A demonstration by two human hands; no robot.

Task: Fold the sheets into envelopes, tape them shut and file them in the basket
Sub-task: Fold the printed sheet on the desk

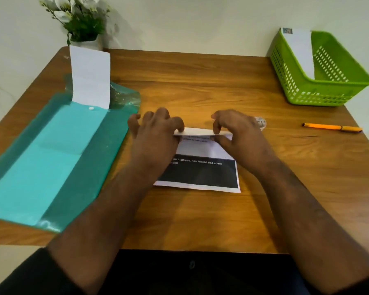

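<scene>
A printed sheet (202,173) with a black band lies on the wooden table (200,86) in front of me. Its far edge is turned up and folded toward me. My left hand (156,133) pinches the left end of that folded edge. My right hand (237,133) pinches the right end, thumb under the flap. A green basket (328,90) stands at the back right with one folded white envelope (301,50) leaning inside. A small roll of clear tape (261,122) peeks out just behind my right hand.
A teal plastic folder (51,158) covers the left side, and a white sheet (91,77) sticks up out of its far end. An orange pen (331,127) lies at the right. A vase of white flowers (81,20) stands at the back left corner.
</scene>
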